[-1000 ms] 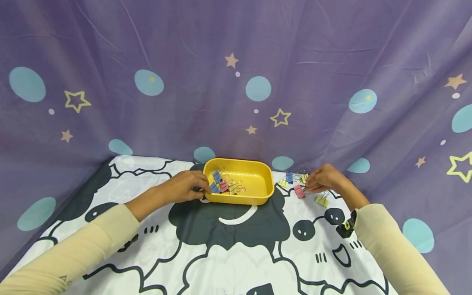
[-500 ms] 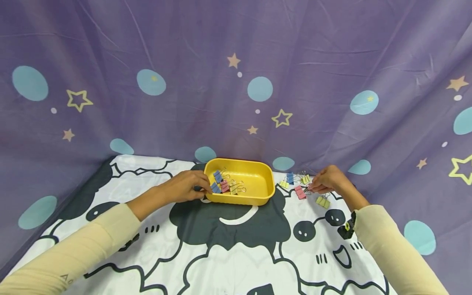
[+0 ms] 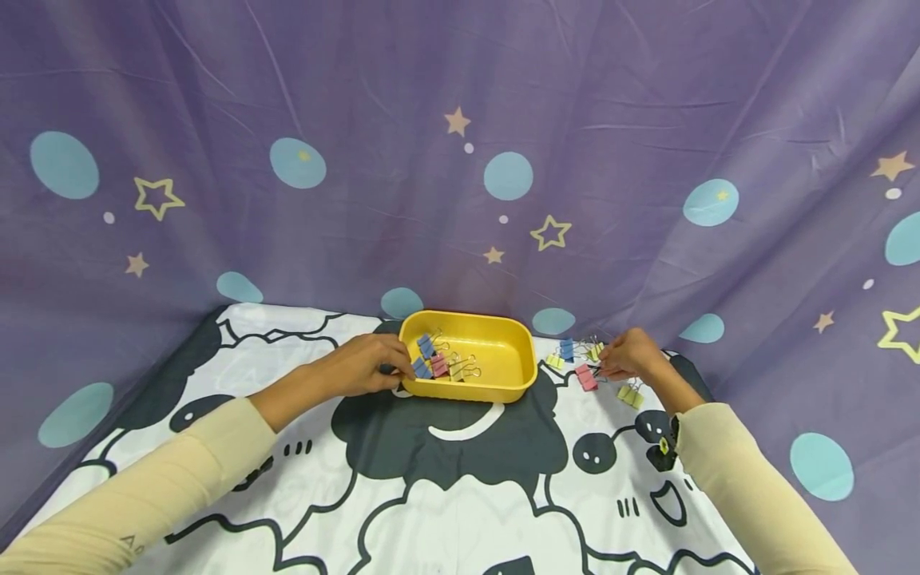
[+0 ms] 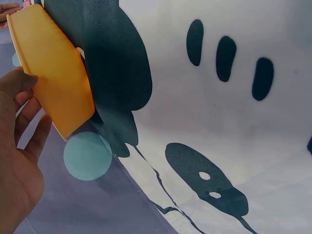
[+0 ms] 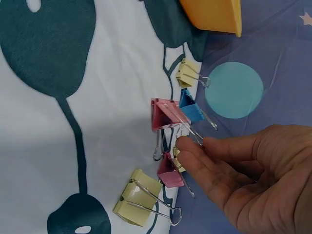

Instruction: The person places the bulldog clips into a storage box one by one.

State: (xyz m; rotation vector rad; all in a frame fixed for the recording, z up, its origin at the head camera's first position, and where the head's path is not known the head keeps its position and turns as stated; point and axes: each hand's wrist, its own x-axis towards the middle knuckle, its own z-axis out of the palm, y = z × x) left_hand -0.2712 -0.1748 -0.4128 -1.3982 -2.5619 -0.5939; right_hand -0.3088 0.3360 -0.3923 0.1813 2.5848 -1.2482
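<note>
My left hand [image 3: 368, 364] grips the left end of the yellow tray [image 3: 528, 375], its thumb on the wall in the left wrist view. Inside the tray's left part lie several binder clips, among them blue ones [image 3: 426, 346], a pink one [image 3: 439, 366] and a pale yellow one [image 3: 460, 370]. To the right of the tray, my right hand [image 5: 258, 170] pinches a wire handle of a pink binder clip [image 5: 165, 116] between thumb and fingertips. Around it lie a blue clip [image 5: 191, 106], a second pink clip [image 5: 169, 171] and yellow clips [image 5: 139, 197]; one yellow clip is partly hidden behind the fingers.
A white cloth with dark cartoon shapes [image 3: 460, 527] covers the table. Behind it hangs a purple curtain [image 3: 402, 200] with stars and blue dots, close to the tray's far side. A small yellow clip [image 3: 554, 361] lies between the tray and the other loose clips.
My right hand has shifted slightly left and closer to the pink clip, its forearm swinging a little left. The left hand stays on the tray.
</note>
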